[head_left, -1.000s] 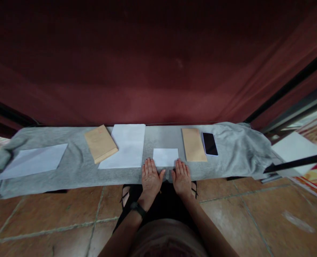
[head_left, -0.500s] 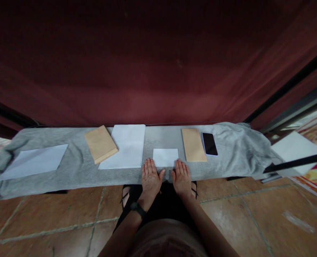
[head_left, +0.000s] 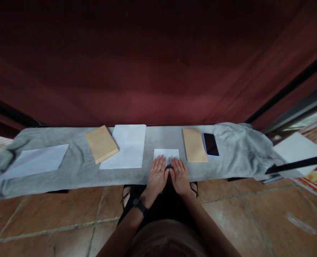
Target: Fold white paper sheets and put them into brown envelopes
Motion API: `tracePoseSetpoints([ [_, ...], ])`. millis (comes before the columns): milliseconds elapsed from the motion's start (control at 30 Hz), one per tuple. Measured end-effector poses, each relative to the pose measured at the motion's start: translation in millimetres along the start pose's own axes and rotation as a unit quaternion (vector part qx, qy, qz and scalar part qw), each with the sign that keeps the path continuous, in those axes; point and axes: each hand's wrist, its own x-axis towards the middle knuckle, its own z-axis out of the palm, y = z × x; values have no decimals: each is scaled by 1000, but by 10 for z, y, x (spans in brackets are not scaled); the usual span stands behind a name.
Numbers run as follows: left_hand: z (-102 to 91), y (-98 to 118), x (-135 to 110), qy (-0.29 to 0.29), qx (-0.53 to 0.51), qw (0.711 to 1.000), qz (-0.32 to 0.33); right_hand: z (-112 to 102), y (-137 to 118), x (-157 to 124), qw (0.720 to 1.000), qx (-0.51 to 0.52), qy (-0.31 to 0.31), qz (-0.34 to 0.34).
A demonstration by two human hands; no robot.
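Note:
A small white sheet of paper [head_left: 167, 152], perhaps folded, lies on the grey cloth in front of me. My left hand [head_left: 158, 175] rests flat on its near left part, fingers stretched out. On the near right part lies my right hand [head_left: 179, 177], also flat with fingers extended. The two thumbs nearly meet, and my hands hide much of the paper's lower half. Right of the paper is a brown envelope [head_left: 194, 145]. To the left lies a stack of white paper [head_left: 128, 146], partly under a bundle of brown envelopes [head_left: 102, 144].
A phone [head_left: 211, 144] lies beside the single envelope. Another white sheet [head_left: 36, 160] is at the far left of the cloth-covered bench [head_left: 78, 175]. A dark red curtain [head_left: 158, 78] rises behind the bench. Black bars [head_left: 297, 164] stand at the right.
Both hands have moved inward from the small paper's lower corners onto its face, and the thumbs have come close together. The papers, envelopes and phone stay in place.

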Motion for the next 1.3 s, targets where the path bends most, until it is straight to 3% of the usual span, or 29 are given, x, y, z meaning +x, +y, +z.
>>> tracePoseSetpoints([
  [200,11,-16,173,-61,-7,996,59,-63,21,180,998,16,-52,-32],
  [367,50,-74,234,-68,8,996,66,-24,55,247,997,-6,-66,-34],
  [667,161,-92,173,-30,27,999,35,56,25,216,998,-39,-44,-16],
  [1300,166,-63,122,24,29,995,-94,119,55,132,996,-75,10,39],
])
